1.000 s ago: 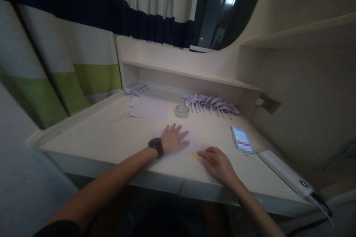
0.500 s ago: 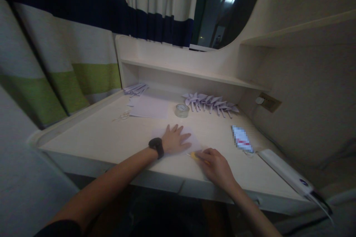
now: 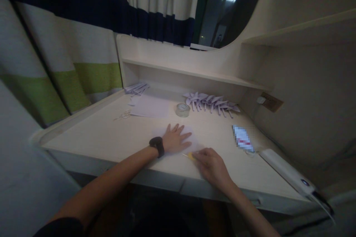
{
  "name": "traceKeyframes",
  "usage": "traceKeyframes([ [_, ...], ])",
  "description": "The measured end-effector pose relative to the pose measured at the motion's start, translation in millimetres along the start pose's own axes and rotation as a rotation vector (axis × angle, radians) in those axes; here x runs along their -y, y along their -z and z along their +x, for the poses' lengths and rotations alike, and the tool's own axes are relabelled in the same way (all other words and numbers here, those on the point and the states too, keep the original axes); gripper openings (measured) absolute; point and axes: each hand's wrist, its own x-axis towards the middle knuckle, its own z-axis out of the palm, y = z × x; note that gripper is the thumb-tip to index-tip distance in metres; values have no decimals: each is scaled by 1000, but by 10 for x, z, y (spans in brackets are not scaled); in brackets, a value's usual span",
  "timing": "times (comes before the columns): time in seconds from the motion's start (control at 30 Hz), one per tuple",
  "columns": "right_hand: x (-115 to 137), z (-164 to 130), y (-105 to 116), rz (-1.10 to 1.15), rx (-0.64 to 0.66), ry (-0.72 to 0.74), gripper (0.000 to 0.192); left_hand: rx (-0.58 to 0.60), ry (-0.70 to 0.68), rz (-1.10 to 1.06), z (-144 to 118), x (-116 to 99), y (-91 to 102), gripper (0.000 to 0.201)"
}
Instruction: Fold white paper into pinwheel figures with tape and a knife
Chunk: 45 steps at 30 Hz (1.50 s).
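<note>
My left hand [image 3: 175, 139] lay flat, fingers spread, on the pale paper sheet [image 3: 191, 141] near the desk [image 3: 94, 137] front edge, prob. to pin it so it wouldn't slide. My right hand [image 3: 211, 163], just right of the sheet, was closed round a small yellow cutter [image 3: 190, 156], tip at the sheet's near edge. Tape roll [image 3: 183, 109] & folded paper shapes [image 3: 211, 103] sat beyond the sheet, out of the way.

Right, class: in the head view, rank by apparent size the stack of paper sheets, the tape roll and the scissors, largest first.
1. Stack of paper sheets, clearly the largest.
2. Scissors and tape roll look about alike; the dim picture makes ranking them unsure.
</note>
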Motion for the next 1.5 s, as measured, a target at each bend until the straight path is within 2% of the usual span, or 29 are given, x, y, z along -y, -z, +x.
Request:
traceKeyframes([
  [0.87,28,37,16,115,19,137,26,-6,34,-13,3,4,2,66],
  [1.03,95,57,16,195,63,238,27,-10,39,-12,20,7,-24,64],
  [1.17,133,88,55,251,106,264,24,26,48,-13,81,76,15,62],
  [1.3,-28,79,180,340,127,204,23,13,3,4,12,208,223,62],
  [1.4,-307,48,307,383,76,98,23,16,-37,-7,-213,265,380,70],
  [1.5,-625,68,388,344,-2,-51,28,61,-92,-41,-506,246,418,77],
])
